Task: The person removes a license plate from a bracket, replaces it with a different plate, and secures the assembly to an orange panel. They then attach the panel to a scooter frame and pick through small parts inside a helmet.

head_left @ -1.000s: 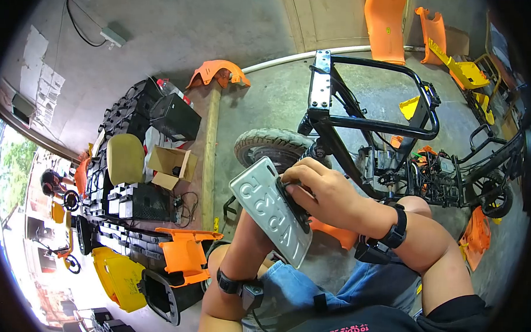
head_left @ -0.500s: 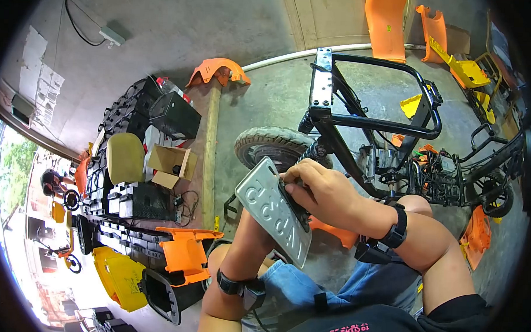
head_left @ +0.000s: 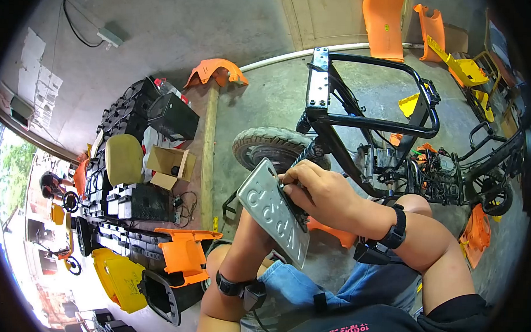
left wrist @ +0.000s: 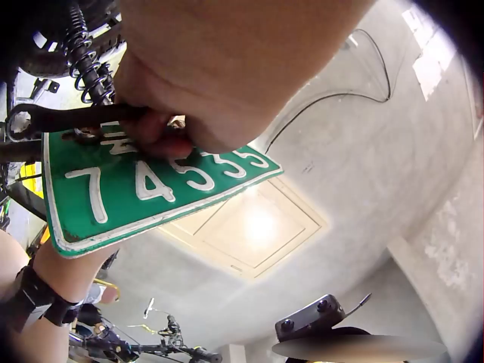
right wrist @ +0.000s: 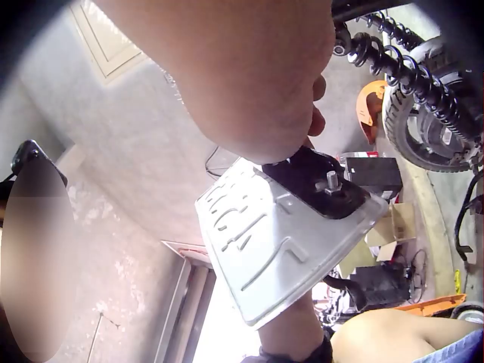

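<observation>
A licence plate shows its grey embossed back (head_left: 273, 210) in the head view and its green face (left wrist: 159, 185) in the left wrist view. On its back lies a black bracket (right wrist: 302, 181) with a bolt (right wrist: 331, 181) through it. My left hand (left wrist: 204, 91), hidden behind the plate in the head view, grips a dark wrench (left wrist: 76, 119) against the green face. The fingers of my right hand (head_left: 323, 191) curl at the bracket's upper end; what lies between the fingertips is hidden.
A black vehicle frame (head_left: 375, 126) with a wheel (head_left: 266, 145) stands ahead. At left are black batteries (head_left: 150, 202), an open carton (head_left: 171, 164) and a yellow panel (head_left: 118, 278). Orange panels (head_left: 384, 27) lean at the back; a wooden beam (head_left: 209, 152) crosses the floor.
The plate has tilted, so its back looks narrower in the head view, and its left edge has shifted slightly right. Both hands keep nearly the same place.
</observation>
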Tool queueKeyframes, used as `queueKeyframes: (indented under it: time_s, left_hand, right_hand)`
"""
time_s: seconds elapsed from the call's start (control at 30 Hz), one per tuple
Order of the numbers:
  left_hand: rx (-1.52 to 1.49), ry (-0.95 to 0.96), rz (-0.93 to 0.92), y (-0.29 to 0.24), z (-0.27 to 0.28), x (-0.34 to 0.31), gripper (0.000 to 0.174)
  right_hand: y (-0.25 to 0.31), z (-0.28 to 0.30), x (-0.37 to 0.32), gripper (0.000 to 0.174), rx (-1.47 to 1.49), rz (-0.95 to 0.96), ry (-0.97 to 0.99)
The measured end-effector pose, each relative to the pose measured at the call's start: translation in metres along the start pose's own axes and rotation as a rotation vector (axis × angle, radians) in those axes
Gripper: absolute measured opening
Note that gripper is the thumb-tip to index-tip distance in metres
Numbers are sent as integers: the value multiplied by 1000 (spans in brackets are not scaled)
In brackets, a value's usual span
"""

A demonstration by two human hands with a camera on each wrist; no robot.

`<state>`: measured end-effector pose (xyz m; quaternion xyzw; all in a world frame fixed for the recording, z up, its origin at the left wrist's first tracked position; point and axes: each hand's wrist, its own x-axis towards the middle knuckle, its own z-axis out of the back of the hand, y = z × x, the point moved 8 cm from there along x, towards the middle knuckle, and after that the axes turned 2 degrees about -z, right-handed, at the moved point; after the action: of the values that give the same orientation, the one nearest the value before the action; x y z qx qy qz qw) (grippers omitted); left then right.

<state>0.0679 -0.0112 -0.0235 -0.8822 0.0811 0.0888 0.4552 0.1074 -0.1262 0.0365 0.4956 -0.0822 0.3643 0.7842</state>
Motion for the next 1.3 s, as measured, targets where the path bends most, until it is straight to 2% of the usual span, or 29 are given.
queueKeyframes:
  time_s: [0.07,0.27,0.9,0.97,1.1,1.2,1.27,1.3]
  left_hand:
    - [-126,-2,75,5,0,1,35]
    - [-143,-53,80,5,1,-1,34]
    - [-33,-56,10,-1,1,-1,39]
    - [75,-63,40,-2,2,-1,40]
    - [-44,-122,55,-6,-1,-2,40]
    - [-27,-85,51,-7,2,0,41]
    - [114,102,-117,-13,6,4,43]
    - [-283,150,-9,-13,2,4,46]
  right_hand:
    - [0,-1,-1,17,0,3,-4]
    - [2,0,-2,16,-17,14,-16]
    - [-1,-3,-1,15,-17,-19,2]
    - [-1,-2,-1,16,-4,-13,3]
    - [-2,-2,1,18,18,-32,19]
    - [-2,-1,3,19,45,-104,58]
    - [-8,1,3,19,102,-162,20]
    - [-13,3,2,19,157,-226,-24]
